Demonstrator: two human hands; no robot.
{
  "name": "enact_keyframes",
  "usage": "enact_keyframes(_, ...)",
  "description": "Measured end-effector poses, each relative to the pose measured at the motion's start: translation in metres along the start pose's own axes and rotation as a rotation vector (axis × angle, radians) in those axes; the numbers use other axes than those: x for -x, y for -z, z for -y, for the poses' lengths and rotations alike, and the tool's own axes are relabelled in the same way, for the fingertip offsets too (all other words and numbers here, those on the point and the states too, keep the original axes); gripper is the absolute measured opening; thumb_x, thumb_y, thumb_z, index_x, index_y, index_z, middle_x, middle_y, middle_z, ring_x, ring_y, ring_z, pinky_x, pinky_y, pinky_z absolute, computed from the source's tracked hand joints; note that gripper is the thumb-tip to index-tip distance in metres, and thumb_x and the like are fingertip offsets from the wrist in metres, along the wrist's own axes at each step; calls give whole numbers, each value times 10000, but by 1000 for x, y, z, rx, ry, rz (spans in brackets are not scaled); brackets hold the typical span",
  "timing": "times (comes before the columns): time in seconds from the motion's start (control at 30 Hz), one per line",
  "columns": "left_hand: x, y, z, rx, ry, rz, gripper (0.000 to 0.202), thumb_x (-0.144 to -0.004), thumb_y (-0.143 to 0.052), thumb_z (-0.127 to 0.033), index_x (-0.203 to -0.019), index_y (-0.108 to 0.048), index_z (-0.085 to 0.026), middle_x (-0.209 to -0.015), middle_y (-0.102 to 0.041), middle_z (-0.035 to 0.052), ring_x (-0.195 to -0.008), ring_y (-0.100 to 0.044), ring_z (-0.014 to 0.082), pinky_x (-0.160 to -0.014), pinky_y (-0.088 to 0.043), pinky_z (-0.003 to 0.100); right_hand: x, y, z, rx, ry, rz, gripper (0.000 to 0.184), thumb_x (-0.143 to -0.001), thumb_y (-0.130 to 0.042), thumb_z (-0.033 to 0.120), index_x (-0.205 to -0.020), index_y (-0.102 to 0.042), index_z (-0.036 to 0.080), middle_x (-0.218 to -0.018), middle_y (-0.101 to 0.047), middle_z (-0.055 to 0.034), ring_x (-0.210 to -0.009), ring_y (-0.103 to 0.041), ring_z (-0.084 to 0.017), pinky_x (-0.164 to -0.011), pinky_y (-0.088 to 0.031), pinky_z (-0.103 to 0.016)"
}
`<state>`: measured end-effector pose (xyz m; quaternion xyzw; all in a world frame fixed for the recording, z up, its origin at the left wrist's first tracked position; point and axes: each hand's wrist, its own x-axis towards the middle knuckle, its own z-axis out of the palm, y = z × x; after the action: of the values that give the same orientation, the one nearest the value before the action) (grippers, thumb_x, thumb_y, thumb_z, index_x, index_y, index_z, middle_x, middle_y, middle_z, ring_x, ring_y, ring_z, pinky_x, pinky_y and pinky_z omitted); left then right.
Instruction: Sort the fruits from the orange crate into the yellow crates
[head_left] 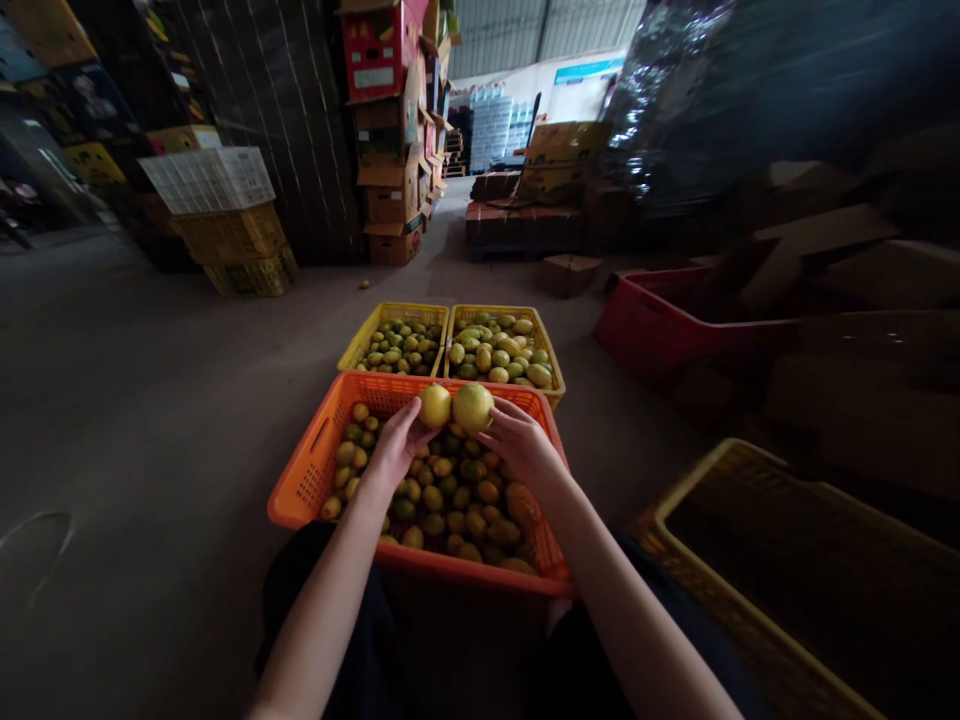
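Observation:
My left hand [400, 442] grips a round yellow lemon [434, 406] between its thumb and fingers. A slightly larger yellow-green lemon [473, 407] is held by my right hand [523, 445], close beside the first. Both hands are raised over an orange plastic crate [306, 468] standing in front of my legs. Many smaller yellow and green lemons [442, 495] lie in it, partly hidden by my forearms. Just beyond are two yellow crates, the left one [352, 348] with greener fruit and the right one [556, 368] with paler, larger fruit.
An empty-looking, dark yellow crate [720, 470] stands at the right. Behind it, a red bin [652, 325] sits near piled cardboard [832, 235]. Stacked crates [240, 230] and tall cartons [390, 190] rise at the back left. One small fruit [365, 284] lies on the floor.

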<state>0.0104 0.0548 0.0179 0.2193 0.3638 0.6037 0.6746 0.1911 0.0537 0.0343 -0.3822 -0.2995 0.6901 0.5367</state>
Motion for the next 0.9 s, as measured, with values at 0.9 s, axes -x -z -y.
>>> enact_keyframes(0.9, 0, 5, -5, 56, 72, 21, 92, -803, -552, -114, -788, -631, -158, -753, -679, 29, -684, -646, 130, -744, -556, 298, -8, 3, -5, -39, -66, -2, 105, -749, -660, 252, -811, -679, 169, -708, -708, -20, -629, -652, -131, -603, -529, -224)
